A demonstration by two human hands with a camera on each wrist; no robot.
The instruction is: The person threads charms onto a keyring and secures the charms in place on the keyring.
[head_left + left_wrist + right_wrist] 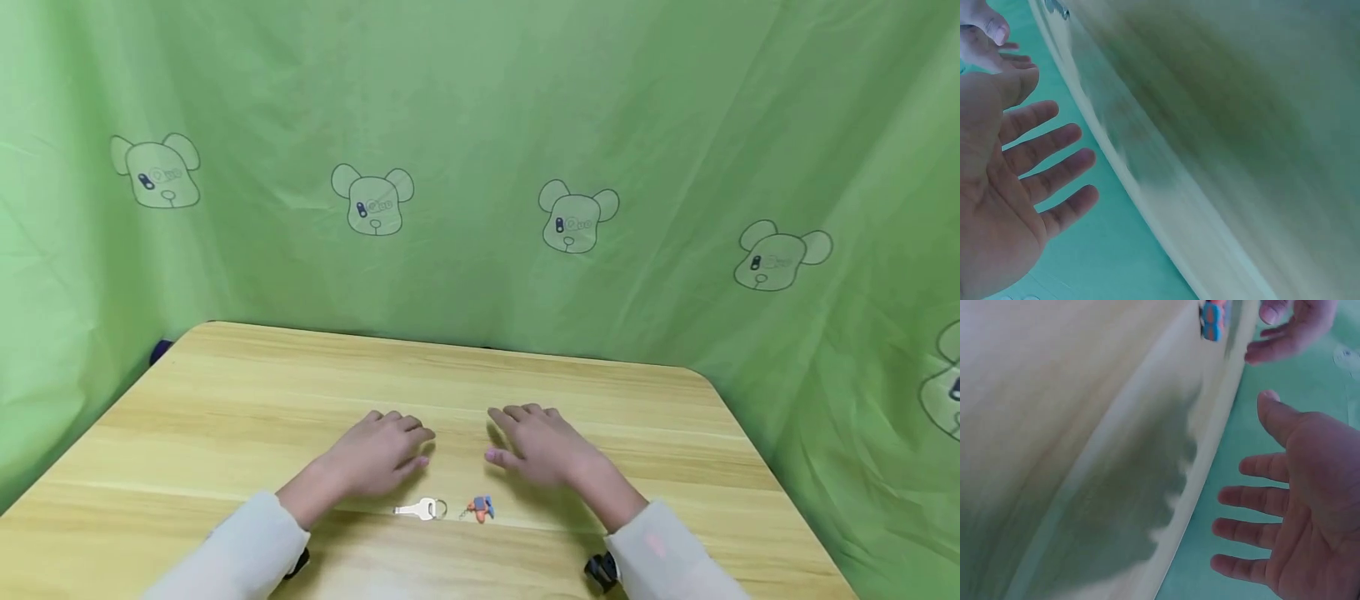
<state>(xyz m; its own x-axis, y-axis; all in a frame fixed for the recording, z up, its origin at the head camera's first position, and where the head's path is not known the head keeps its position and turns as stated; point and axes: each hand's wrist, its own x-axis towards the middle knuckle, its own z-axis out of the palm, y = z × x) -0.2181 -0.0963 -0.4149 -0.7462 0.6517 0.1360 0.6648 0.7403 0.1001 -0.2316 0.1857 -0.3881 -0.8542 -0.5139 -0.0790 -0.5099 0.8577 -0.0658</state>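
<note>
On the wooden table lies a silver bottle-opener-shaped keychain [422, 509] with a ring at its right end. Close to its right is a small orange and blue figure charm [480, 507] with a short chain; part of it shows as a toy [1212, 322] at the top of the right wrist view. My left hand [381, 454] hovers above and behind the keychain, fingers extended and holding nothing. To the right, my right hand [542, 446] is likewise raised over the table with relaxed fingers, apart from the charm. Both palms show bare in the wrist views.
The light wooden table [300, 367] has rounded far corners. Behind and beside it hangs a green curtain [465, 100] printed with bear heads. A dark object [160, 351] shows past the table's left edge. Black wrist devices [602, 572] sit beneath the sleeves.
</note>
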